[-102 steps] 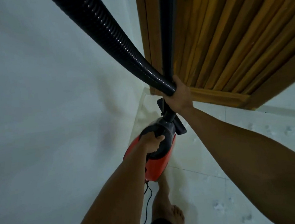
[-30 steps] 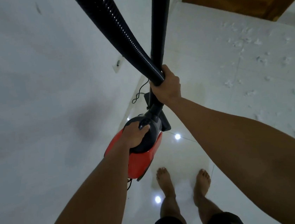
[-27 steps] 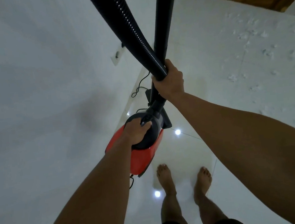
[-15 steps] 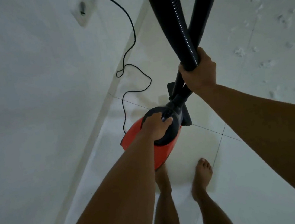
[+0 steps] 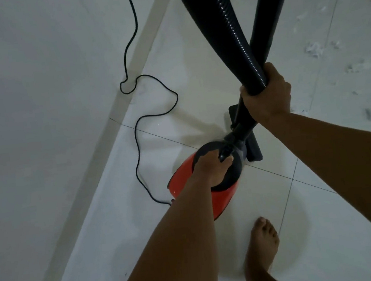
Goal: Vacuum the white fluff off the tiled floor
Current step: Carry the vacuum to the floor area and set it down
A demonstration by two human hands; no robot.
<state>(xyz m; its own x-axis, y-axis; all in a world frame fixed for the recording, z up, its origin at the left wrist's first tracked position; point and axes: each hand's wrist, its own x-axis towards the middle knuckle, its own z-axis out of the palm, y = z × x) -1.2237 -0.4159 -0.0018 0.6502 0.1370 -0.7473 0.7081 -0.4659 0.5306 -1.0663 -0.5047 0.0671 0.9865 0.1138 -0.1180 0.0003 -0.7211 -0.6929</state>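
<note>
Hands (image 5: 266, 98) round hose (image 5: 225, 29), vacuum (image 5: 223, 196); hose top cut off.

Floor (image 5: 267, 200): large pale tiles, smooth, semi-gloss, thin dark grout lines. Fluff (image 5: 314, 48): white, wispy, fibrous clumps, matt. Wall (image 5: 37, 111): painted, matt, smooth; pale skirting strip (image 5: 127, 82) along its base, smooth. Vacuum body (image 5: 221, 198): orange-red plastic, glossy, smooth; dark grey plastic top (image 5: 232, 174), satin. Hose (image 5: 226, 24): black ribbed plastic, corrugated, faint sheen on the ridges. Tube (image 5: 267, 15): black, smooth, looks like plastic, slight gloss. Floor head (image 5: 253, 148): black plastic, matt. Cord (image 5: 137, 132): thin black rubbery sheath, matt. Both hands bare skin, left hand (image 5: 213, 167) on the grey top, right hand (image 5: 265, 99) around hose and tube.
</note>
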